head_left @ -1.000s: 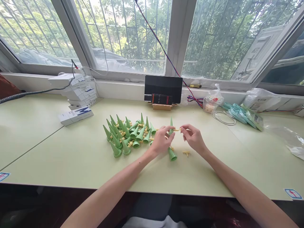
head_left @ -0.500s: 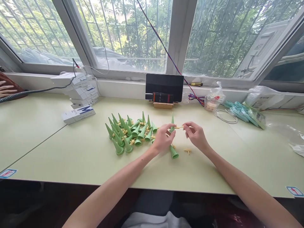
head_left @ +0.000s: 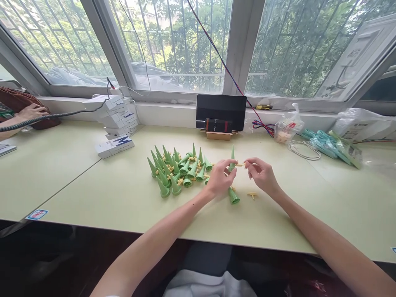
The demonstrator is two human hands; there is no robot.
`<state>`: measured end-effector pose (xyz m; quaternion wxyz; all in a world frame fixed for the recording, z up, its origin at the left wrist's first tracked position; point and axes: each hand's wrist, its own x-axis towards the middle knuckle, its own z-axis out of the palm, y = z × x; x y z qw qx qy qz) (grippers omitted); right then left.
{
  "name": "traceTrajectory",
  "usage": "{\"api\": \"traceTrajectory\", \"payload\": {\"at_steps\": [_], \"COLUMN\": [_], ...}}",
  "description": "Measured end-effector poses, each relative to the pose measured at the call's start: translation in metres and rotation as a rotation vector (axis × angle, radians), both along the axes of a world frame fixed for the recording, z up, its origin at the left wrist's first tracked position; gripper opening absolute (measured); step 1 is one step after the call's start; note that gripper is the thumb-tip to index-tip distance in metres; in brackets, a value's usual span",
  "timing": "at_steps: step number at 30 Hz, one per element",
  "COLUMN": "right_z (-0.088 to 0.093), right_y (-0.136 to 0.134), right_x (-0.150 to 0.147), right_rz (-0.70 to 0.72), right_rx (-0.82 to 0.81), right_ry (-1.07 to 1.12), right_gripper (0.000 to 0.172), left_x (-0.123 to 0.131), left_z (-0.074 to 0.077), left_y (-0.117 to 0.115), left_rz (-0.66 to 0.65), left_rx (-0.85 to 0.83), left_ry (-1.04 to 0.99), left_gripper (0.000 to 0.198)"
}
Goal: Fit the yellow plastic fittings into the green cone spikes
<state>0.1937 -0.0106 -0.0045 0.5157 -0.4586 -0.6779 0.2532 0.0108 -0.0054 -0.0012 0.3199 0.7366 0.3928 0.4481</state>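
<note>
My left hand (head_left: 222, 176) is closed around a green plastic cone (head_left: 232, 153), which points upward. Between finger and thumb, my right hand (head_left: 262, 175) pinches a small yellow plastic piece (head_left: 240, 165) that reaches across to the cone; whether it is seated in it is hidden by my fingers. Just below my left hand lies another green cone (head_left: 234, 196) on its side, with a bit of yellow at its narrow part. A loose yellow T-shaped piece (head_left: 252, 194) rests on the table under my right hand. Several green cones with yellow pieces (head_left: 175, 187) crowd together left of my hands.
White boxes (head_left: 116, 146) are stacked at the back left. A black tablet with a phone (head_left: 218, 125) on a cardboard stand is behind my hands. At right lie a tied plastic bag (head_left: 287, 126), a white cable coil (head_left: 305, 150) and teal packets (head_left: 324, 144). Another person's hand (head_left: 32, 112) shows far left.
The view has turned slightly left, so everything appears shifted right. My hands keep the same hold on the cone and the yellow piece. More of the other person's hand and arm shows.
</note>
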Motion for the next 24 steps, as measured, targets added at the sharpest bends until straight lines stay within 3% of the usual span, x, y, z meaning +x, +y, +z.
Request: {"api": "traceTrajectory", "payload": {"at_steps": [15, 24], "right_z": [0.0014, -0.0002], "right_y": [-0.0010, -0.0028], "right_x": [-0.0007, -0.0029], "right_rz": [-0.063, 0.018], "right_rx": [0.026, -0.008], "right_ry": [0.015, -0.034], "right_gripper": [0.033, 0.029], "left_x": [-0.0002, 0.0007], "left_z": [0.0029, 0.0011], "left_y": [-0.0012, -0.0019], "left_rz": [0.005, -0.012], "left_rx": [-0.020, -0.019], "left_ry": [-0.032, -0.029], "left_gripper": [0.025, 0.026]}}
